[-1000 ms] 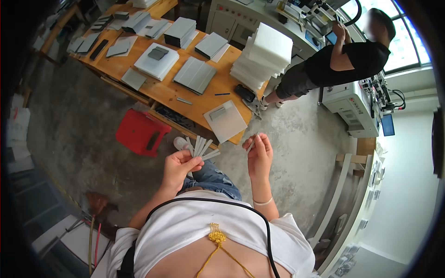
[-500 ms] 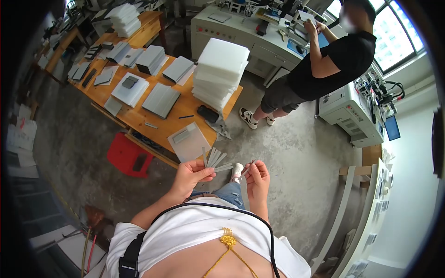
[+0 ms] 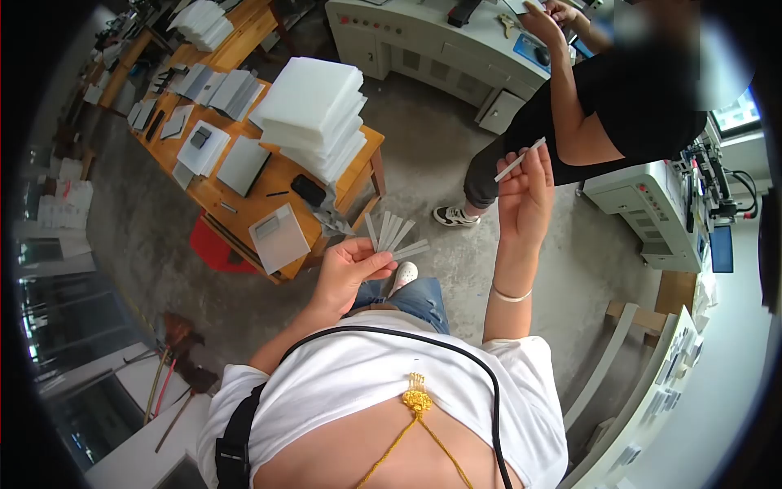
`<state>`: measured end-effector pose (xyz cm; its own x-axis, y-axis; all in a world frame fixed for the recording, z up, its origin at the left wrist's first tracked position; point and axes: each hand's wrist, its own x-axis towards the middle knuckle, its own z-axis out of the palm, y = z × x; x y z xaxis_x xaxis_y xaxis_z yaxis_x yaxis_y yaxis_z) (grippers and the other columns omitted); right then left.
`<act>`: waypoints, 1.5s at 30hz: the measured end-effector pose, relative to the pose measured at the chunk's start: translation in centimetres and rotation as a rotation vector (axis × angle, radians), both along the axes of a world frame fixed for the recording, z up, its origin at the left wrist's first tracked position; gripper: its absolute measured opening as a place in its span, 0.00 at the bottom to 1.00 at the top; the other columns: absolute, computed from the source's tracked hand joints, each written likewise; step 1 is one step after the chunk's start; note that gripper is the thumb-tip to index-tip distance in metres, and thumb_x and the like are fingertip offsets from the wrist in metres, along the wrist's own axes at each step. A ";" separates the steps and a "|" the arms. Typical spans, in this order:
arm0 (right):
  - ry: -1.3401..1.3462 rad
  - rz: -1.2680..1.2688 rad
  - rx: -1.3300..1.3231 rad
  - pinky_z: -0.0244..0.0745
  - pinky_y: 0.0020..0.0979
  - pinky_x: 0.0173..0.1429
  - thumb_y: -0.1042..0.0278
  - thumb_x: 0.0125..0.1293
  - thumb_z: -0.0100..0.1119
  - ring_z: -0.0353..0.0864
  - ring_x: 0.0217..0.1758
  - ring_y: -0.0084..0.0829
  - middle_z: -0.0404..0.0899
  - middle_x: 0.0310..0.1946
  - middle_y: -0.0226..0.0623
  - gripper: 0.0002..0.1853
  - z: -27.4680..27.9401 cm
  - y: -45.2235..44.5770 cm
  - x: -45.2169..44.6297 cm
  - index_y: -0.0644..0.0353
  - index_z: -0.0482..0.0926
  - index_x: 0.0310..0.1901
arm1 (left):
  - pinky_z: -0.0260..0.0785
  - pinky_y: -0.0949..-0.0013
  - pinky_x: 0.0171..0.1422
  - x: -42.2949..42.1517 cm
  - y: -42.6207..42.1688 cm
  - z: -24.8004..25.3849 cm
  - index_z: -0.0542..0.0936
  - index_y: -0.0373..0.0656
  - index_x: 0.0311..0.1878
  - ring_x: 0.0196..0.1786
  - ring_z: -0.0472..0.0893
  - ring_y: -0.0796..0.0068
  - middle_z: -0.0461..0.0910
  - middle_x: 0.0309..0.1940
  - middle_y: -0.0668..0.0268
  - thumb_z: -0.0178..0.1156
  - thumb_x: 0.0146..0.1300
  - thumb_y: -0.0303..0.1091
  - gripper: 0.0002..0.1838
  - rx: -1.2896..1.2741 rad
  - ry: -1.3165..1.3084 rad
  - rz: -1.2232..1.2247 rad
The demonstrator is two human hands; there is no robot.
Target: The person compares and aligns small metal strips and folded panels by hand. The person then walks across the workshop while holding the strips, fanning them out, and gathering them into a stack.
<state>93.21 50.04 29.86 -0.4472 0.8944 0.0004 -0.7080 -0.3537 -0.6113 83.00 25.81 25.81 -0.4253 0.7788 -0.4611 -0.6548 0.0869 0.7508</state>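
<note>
My left hand pinches several thin grey strips, fanned out between thumb and fingers in front of my body. Further right and farther out, my right hand is raised, palm up, with a single pale strip held slantwise at its fingertips. That strip is near the dark clothing of a person who stands at the right and holds a flat pale piece. What the strips are made of cannot be made out.
A wooden table at left carries a tall stack of white foam sheets, grey stacks and a black pouch. A red stool is partly beneath it. White machine cabinets stand at right; a broom is lower left.
My right hand has moved up and to the right, away from my left hand, carrying one strip toward the person. The left hand keeps its fan. My view has shifted closer to the person.
</note>
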 end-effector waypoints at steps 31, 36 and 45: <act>0.159 0.073 -0.158 0.72 0.29 0.48 0.71 0.64 0.56 0.77 0.40 0.26 0.78 0.34 0.32 0.09 -1.0 1.3 -2.4 0.60 0.75 0.45 | 0.78 0.79 0.38 -3.8 4.8 -0.3 0.77 0.35 0.42 0.36 0.82 0.74 0.81 0.34 0.61 0.60 0.59 0.23 0.08 -0.008 0.023 0.103; 0.269 0.231 -0.074 0.67 0.28 0.46 0.69 0.65 0.53 0.69 0.40 0.25 0.72 0.35 0.29 0.11 0.2 3.9 -1.8 0.59 0.72 0.48 | 0.78 0.78 0.39 -2.6 5.9 -0.2 0.78 0.35 0.42 0.35 0.82 0.75 0.81 0.33 0.61 0.60 0.58 0.23 0.08 -0.019 0.039 0.144; 0.178 0.143 0.342 0.65 0.23 0.35 0.71 0.65 0.52 0.69 0.34 0.18 0.72 0.38 0.31 0.36 1.7 7.3 -1.9 0.54 0.44 0.71 | 0.77 0.77 0.40 -1.7 8.5 0.1 0.78 0.35 0.41 0.35 0.82 0.74 0.82 0.33 0.61 0.60 0.58 0.23 0.08 -0.005 0.056 0.199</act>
